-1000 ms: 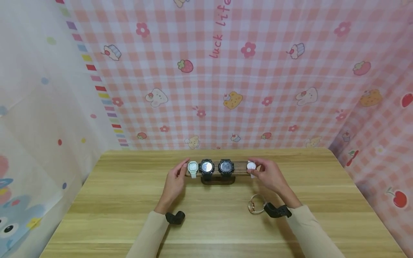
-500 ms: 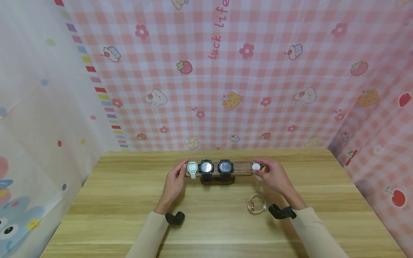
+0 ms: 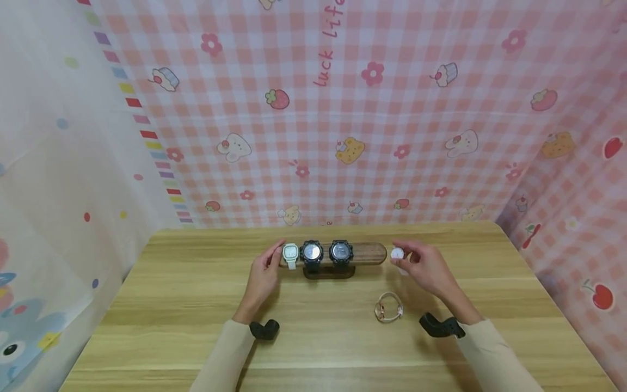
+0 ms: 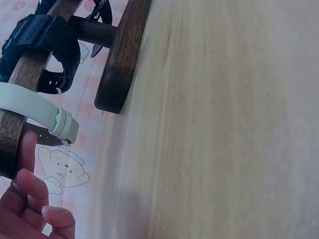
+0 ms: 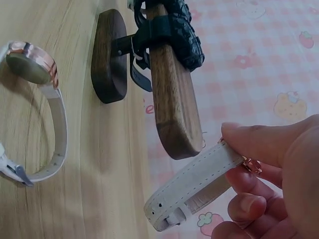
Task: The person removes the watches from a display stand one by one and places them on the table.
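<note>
My right hand (image 3: 431,272) pinches a watch (image 3: 397,253) with a round white dial, just off the right end of a dark wooden watch stand (image 3: 370,253). In the right wrist view its white stitched strap (image 5: 199,177) hangs as a closed loop below the thumb, with a rose-gold case edge at the fingers. With thumb and fingers, my left hand (image 3: 260,280) grips the stand's left end. Beside those fingers a pale mint watch (image 3: 291,251) is looped round the bar. Two chunky black watches (image 3: 312,252) sit farther along it.
Another white-strapped watch with a rose-gold case (image 5: 31,64) lies on its side on the wooden table (image 3: 323,337), in front of the stand's right end. A pink checked cloth (image 3: 313,136) hangs behind the table. Black bands (image 3: 441,326) are on both wrists.
The white-dial watch has slid right along the bar and come off its end in my right hand, baring the wood there. My left hand has stayed on the stand.
</note>
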The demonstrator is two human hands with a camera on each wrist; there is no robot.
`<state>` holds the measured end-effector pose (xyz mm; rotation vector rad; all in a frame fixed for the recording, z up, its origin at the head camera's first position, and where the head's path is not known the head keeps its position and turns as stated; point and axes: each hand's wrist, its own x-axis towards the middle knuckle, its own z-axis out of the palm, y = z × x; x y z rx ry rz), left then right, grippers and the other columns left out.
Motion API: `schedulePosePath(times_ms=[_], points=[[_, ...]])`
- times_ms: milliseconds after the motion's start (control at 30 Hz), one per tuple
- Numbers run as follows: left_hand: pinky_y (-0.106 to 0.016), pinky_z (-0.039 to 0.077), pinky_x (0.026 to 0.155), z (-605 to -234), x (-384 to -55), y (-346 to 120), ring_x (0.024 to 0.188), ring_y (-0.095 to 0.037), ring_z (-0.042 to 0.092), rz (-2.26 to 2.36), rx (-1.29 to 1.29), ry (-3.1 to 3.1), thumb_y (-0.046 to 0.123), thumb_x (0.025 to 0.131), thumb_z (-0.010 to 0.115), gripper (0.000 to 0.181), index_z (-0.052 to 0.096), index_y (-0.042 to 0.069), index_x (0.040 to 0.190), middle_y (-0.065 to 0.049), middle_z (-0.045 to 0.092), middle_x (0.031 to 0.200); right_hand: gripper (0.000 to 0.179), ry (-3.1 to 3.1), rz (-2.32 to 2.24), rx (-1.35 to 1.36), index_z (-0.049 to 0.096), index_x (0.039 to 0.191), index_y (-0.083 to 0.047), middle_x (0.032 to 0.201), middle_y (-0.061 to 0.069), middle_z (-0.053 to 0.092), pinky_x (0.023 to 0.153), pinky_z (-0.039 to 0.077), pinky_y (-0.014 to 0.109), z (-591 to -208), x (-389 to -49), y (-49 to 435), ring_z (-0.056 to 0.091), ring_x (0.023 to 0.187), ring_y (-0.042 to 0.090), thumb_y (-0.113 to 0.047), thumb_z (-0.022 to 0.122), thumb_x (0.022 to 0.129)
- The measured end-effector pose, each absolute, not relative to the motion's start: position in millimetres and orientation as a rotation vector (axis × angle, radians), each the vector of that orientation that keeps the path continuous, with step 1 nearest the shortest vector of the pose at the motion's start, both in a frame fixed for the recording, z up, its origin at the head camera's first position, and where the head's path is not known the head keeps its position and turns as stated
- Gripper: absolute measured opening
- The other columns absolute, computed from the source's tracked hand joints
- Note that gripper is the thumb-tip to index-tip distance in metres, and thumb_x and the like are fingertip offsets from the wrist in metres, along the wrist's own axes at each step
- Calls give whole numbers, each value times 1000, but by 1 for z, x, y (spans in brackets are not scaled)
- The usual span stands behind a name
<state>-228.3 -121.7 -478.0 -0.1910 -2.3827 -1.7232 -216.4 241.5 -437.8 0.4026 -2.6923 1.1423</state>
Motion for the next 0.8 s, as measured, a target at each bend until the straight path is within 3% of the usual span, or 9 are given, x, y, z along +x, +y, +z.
schedulePosePath(times_ms=[167,333,800], points=[[-25,41,77,-466,-222,-120,87,-29,54,-1714,-205,-2397,14,106,48,35,59,5,137,-15,61,135,36,-2696,1145,418,69,119,1,90,7,69,53,40,23,-432,-209,240,49,64,10,-10,77,86],[-26,42,78,-466,-222,-120,89,-24,54,-1699,-200,-2409,15,106,47,35,59,5,137,-14,61,135,35,-2694,1161,470,69,119,1,91,5,68,54,41,24,-427,-199,236,48,64,9,-11,77,87],[-26,41,76,-468,-223,-120,83,-23,52,-1712,-197,-2399,15,106,48,34,60,6,137,-14,65,128,35,-2688,1195,655,72,116,-2,73,-5,53,53,34,22,-417,-181,206,39,60,5,-11,80,83]])
